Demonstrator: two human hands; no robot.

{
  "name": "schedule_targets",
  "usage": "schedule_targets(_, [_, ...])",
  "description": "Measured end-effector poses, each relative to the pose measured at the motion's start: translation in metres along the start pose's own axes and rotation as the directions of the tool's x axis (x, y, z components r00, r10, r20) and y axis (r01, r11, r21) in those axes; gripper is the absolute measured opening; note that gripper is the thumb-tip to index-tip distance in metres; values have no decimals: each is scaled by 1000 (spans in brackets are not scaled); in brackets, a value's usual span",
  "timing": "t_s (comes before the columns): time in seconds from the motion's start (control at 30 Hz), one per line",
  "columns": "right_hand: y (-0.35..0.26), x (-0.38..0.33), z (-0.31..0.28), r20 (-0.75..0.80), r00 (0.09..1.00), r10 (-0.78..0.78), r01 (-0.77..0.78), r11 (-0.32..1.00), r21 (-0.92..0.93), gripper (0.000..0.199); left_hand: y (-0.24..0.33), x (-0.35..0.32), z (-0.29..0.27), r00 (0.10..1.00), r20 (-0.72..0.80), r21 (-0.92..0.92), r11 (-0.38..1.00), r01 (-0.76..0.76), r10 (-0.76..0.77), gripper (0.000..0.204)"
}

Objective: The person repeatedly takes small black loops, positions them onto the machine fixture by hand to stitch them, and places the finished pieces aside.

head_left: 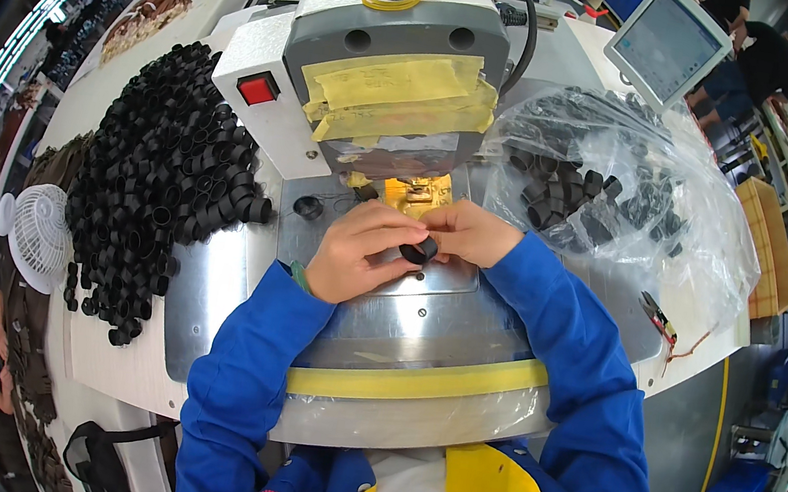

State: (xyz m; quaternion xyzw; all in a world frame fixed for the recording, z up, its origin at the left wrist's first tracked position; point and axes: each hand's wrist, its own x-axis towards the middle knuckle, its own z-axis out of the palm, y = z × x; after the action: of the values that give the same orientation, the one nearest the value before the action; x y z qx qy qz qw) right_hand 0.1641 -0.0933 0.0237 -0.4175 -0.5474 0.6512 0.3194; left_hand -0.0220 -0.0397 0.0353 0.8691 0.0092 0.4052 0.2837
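Both of my hands meet on the metal bed of a grey sewing machine (391, 54), just under its head. My left hand (358, 251) and my right hand (471, 232) pinch a small black elastic loop (420, 250) between their fingertips. The loop sits in front of the lit yellow needle area (416, 194). Blue sleeves cover both forearms.
A large heap of black loops (167, 174) lies on the table to the left. A clear plastic bag (624, 188) with more black loops is to the right. A small white fan (33, 231) stands at the far left, a screen (666, 43) at the back right, snips (656, 318) by the right edge.
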Motion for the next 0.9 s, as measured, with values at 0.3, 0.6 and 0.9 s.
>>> schedule_targets(0.3, [-6, -2, -6, -360, 915, -183, 81, 956, -281, 15, -21, -4, 4, 996, 78, 372, 928, 3, -34, 29])
schedule_targets(0.6, [8, 8, -8, -444, 778, -444, 159, 823, -544, 21, -54, -10, -17, 913, 220, -32, 933, 357, -342, 25])
schedule_targets(0.9, [17, 7, -18, -139, 747, -650, 118, 337, -934, 14, -48, -3, -8, 729, 57, 7, 731, 683, -682, 39])
